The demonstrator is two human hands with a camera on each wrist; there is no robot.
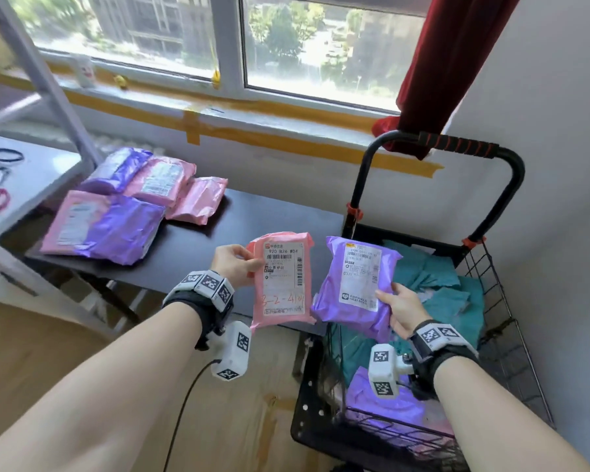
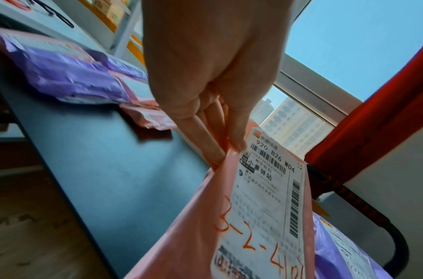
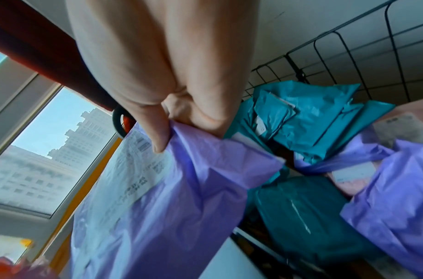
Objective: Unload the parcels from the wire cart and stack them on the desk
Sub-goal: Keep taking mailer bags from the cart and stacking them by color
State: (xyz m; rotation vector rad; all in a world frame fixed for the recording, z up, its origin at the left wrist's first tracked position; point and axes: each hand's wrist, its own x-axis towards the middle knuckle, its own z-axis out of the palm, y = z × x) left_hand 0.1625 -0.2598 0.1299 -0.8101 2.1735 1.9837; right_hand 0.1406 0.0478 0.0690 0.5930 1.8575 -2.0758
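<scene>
— Hands first, from the head camera: what are they doing?

— The left hand [image 1: 234,264] is pinching a pink parcel [image 1: 283,284] by its left edge, label facing up. The right hand [image 1: 401,306] is gripping a purple parcel [image 1: 353,284] at its lower right corner. Both are hanging side by side in the air between the dark desk [image 1: 269,219] and the wire cart [image 1: 491,335].

— Anything readable?

— The pink one's label is showing "920 B26 W04", with "3-2-41" and a further unclear digit handwritten in orange. The purple one's print is too small for me. Pink and purple parcels are lying in a loose pile [image 1: 130,206] at the desk's far left; teal ones [image 1: 443,281] are sitting in the cart.

— And the left wrist view?

— Thumb [image 2: 236,132] is pressing on the label's top corner, fingers [image 2: 205,132] lying behind the pink parcel [image 2: 193,226]. "920 B26 W04" is showing again, plus a barcode.

— Right wrist?

— Thumb [image 3: 157,136] is resting on the label edge of the purple parcel [image 3: 181,198], fingers curling underneath. Label text is blurring there, possibly rows of digits. Teal parcels [image 3: 301,120] and another purple one [image 3: 391,188] are lying inside the cart's wire wall [image 3: 348,56].
</scene>
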